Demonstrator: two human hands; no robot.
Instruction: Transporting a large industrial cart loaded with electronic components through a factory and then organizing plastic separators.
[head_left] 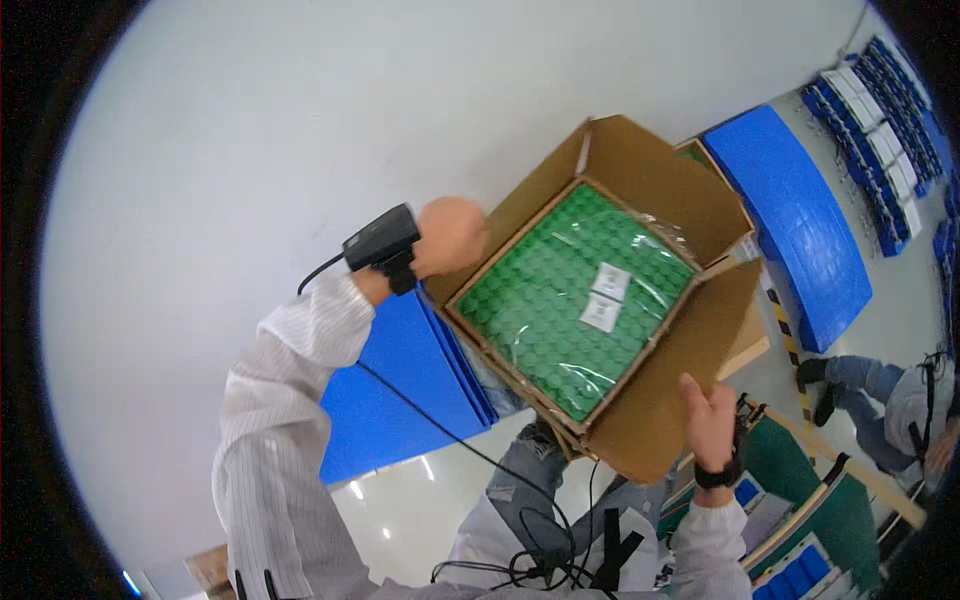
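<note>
- closest to my feed, black cables (545, 560) tangle over the wearer's lap, above faded ripped jeans (530, 465).
- i see the right hand (710, 425), a black band (720, 475) around its wrist, on the outer edge of the box's lower right flap (660, 390); its thumb lies over the cardboard and it looks clamped there, though the other fingers are mostly hidden from me.
- the left hand (450, 235) is bent in at the box's upper left side; it is blurred and its fingertips are hidden, so i cannot tell whether they are apart, together or clamped on the cardboard.
- on the left wrist i make out a black device (385, 238) on a strap, its cable trailing off.
- between the hands, the open cardboard box (640, 160) sits tilted to my view, flaps spread outward.
- inside it lies a green studded plate (540, 320) under clear, shiny plastic, nearly filling the opening.
- two small white packets (606, 296) lie near each other on the plate, right of its middle.
- past the box i get a blue tabletop (790, 220) at right and blue panels (385, 385) at left.
- farther off, i see a co-worker (870, 385) at the right edge, and a pale wall (300, 120) ahead.
</note>
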